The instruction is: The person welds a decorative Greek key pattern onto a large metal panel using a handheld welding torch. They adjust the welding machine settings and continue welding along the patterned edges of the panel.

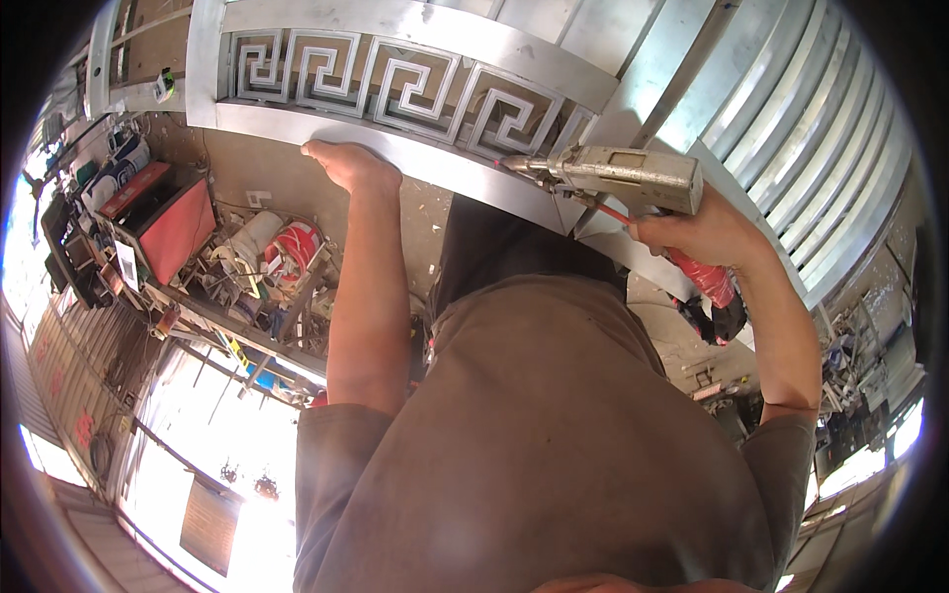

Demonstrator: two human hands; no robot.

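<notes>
A silvery metal panel (435, 163) spans the top of the view, with square spiral fretwork (415, 89) set between its rails. My left hand (354, 168) grips the panel's near edge; most of its fingers are hidden there. In my right hand (707, 232) is a pistol-shaped power tool (633, 176) with a worn metal body and a red handle, my fingers closed round it. The tool's slim nose points left over the near rail, close to the fretwork's right end. Whether its tip touches the metal cannot be made out.
Slatted metal (791, 119) continues the panel on the right. To the left stand a red cabinet (173, 227) and a cluttered bench with a red coil (295, 247). Bright daylight enters at lower left. More clutter (860, 366) lies at the far right.
</notes>
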